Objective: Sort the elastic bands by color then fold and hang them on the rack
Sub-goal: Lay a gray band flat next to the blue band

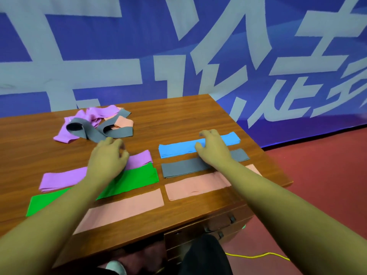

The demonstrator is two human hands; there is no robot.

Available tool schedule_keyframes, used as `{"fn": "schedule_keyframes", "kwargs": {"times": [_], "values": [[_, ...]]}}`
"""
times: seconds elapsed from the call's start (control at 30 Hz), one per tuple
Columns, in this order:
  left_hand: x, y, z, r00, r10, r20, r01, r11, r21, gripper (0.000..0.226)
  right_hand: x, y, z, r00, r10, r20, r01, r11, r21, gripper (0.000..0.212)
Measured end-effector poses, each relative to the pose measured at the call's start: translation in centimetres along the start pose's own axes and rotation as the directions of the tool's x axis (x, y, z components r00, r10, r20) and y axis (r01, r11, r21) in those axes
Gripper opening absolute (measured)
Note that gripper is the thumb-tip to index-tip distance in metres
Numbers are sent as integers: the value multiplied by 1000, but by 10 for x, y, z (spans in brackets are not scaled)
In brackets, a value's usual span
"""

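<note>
Flat bands lie in rows on the wooden table [188, 118]: purple [63, 178], green [137, 178] and a long peach one [123, 210] on the left, blue [176, 149], grey [182, 167] and peach [196, 187] on the right. A loose pile of purple, grey and peach bands [97, 124] sits at the far left. My left hand [108, 157] hovers above the purple band with fingers loosely curled, holding nothing. My right hand [213, 147] rests on the blue band, fingers bent over it. No rack is in view.
A blue banner with large pale characters [178, 56] stands behind the table. Red floor [317, 185] lies to the right, with a yellow cord [258, 256] on it. A drawer with dark handles [218, 225] is at the table's front.
</note>
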State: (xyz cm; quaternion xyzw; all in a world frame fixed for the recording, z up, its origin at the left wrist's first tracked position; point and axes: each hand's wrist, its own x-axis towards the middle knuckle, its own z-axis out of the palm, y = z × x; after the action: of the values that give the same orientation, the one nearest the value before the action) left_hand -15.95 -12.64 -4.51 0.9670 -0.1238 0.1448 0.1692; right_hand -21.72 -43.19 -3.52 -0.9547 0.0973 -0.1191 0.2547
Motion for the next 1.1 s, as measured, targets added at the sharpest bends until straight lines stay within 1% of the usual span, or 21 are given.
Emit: {"fn": "schedule_keyframes", "kwargs": {"times": [0.13, 0.23, 0.33, 0.4, 0.5, 0.57, 0.63, 0.7, 0.77, 0.8, 0.87, 0.93, 1.03, 1.1], "values": [[13, -44, -10, 991, -100, -89, 108, 989, 101, 14, 20, -62, 37, 989, -96, 111, 85, 991, 99, 44], [28, -69, -12, 988, -119, -100, 132, 982, 134, 17, 39, -104, 65, 973, -176, 151, 163, 982, 93, 44], [45, -89, -8, 987, -127, -98, 139, 983, 119, 23, 58, -138, 91, 962, -191, 193, 181, 981, 67, 42], [56, -99, -1, 992, -94, -85, 103, 989, 103, 25, 72, -153, 109, 967, -154, 204, 147, 988, 49, 39], [70, -105, 11, 997, 34, -65, -28, 996, 87, 30, 95, -165, 135, 978, -41, 205, 31, 998, 53, 30], [79, -108, 19, 994, 108, -34, -105, 991, 80, 36, 108, -170, 151, 981, 16, 194, -20, 1000, 20, 30], [86, -114, 27, 993, 114, 8, -115, 990, 78, 37, 116, -173, 164, 982, 65, 175, -60, 998, -33, 35], [88, -122, 33, 996, 87, 29, -89, 992, 94, 33, 121, -177, 174, 980, 116, 161, -103, 991, -87, 39], [87, -126, 37, 997, 72, 13, -73, 993, 95, 28, 125, -179, 180, 972, 170, 164, -157, 984, -88, 33], [85, -127, 39, 998, 68, 4, -68, 993, 93, 27, 127, -180, 181, 967, 187, 170, -180, 982, -56, 29], [82, -127, 39, 999, 47, 5, -48, 996, 72, 26, 130, -181, 180, 975, 145, 165, -161, 983, 87, 17], [81, -125, 35, 999, -29, 32, 29, 1000, 4, 24, 128, -188, 171, 992, 44, 120, -75, 961, 265, 6], [82, -119, 20, 976, -207, 63, 214, 966, -146, 22, 122, -211, 142, 993, -112, 46, 85, 917, 390, 9], [85, -115, 5, 968, -245, 51, 249, 927, -280, 22, 118, -230, 115, 976, -216, 3, 195, 890, 413, 13]]}}
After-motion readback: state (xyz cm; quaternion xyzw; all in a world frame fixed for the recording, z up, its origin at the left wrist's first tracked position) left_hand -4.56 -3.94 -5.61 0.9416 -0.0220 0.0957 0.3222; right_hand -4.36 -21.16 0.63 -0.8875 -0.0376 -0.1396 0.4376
